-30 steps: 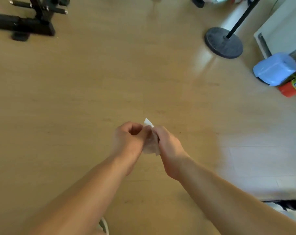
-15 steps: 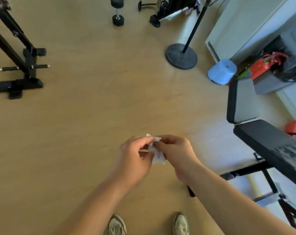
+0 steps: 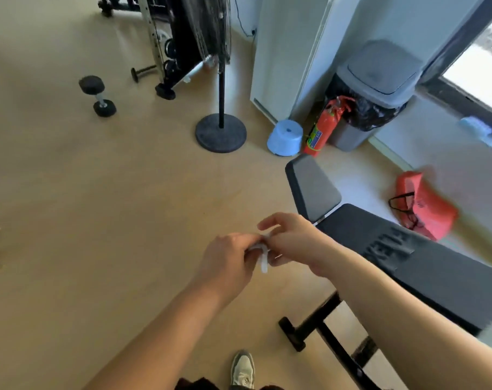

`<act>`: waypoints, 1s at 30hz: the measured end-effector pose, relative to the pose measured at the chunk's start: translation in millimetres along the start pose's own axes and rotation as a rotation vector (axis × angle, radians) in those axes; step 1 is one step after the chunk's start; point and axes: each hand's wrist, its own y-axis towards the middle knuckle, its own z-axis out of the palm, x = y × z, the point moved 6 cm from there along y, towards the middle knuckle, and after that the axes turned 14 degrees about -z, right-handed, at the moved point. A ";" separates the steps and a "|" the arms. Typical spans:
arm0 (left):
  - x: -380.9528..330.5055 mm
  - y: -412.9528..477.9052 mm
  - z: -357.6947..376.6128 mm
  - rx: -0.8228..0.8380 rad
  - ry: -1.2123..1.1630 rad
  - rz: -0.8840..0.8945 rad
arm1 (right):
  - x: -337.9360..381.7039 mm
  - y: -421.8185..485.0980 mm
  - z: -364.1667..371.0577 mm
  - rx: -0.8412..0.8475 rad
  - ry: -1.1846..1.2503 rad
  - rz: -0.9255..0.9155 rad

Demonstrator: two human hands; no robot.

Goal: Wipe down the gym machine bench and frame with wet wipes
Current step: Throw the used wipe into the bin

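A small white wet wipe [image 3: 261, 254] is held in front of me between both hands, mostly hidden by the fingers. My left hand [image 3: 228, 260] pinches its near side, and my right hand [image 3: 291, 241] pinches its far side with the upper fingers raised. To the right stands the gym bench with a black padded seat [image 3: 425, 266] and a grey-topped pad [image 3: 312, 187] at its far end. Its black metal frame [image 3: 318, 330] rests on the floor below my right forearm.
On the tan floor stand a round black stand base [image 3: 220, 133], a dumbbell [image 3: 97, 95], a blue stool [image 3: 285, 137], a red fire extinguisher [image 3: 322, 128], a grey bin [image 3: 371, 91] and a red bag [image 3: 422, 205]. A weight rack [image 3: 182, 43] stands at the back. My shoe [image 3: 242, 368] shows below.
My view has swung right and up, so the bench and the room's corner now fill the right side. Both hands still hold the wipe, working it between the fingers.
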 end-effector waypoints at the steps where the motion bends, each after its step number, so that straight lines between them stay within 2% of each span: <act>1: -9.9 17.7 -1.6 0.009 -0.015 -0.018 | 3.1 11.2 -14.3 -0.007 -0.049 -0.003; 4: -27.4 78.9 -13.3 0.008 -0.048 -0.067 | 13.2 58.7 -54.8 -0.041 -0.136 0.011; 6: -39.4 122.4 -26.3 -0.005 -0.056 -0.056 | 14.7 96.3 -77.6 -0.074 -0.090 0.037; 9: -59.6 196.8 -42.1 0.061 -0.118 -0.010 | 21.0 155.5 -118.8 -0.219 -0.019 0.061; 16: -140.2 378.4 -57.7 0.259 -0.047 0.169 | 41.0 242.8 -237.4 -0.526 0.046 0.165; 24: -284.8 544.3 -0.4 0.445 -0.001 0.311 | 50.3 289.1 -397.1 -0.779 0.167 0.180; 30: -345.6 660.1 36.9 0.431 0.040 0.369 | 29.8 361.6 -513.1 -0.891 0.059 0.168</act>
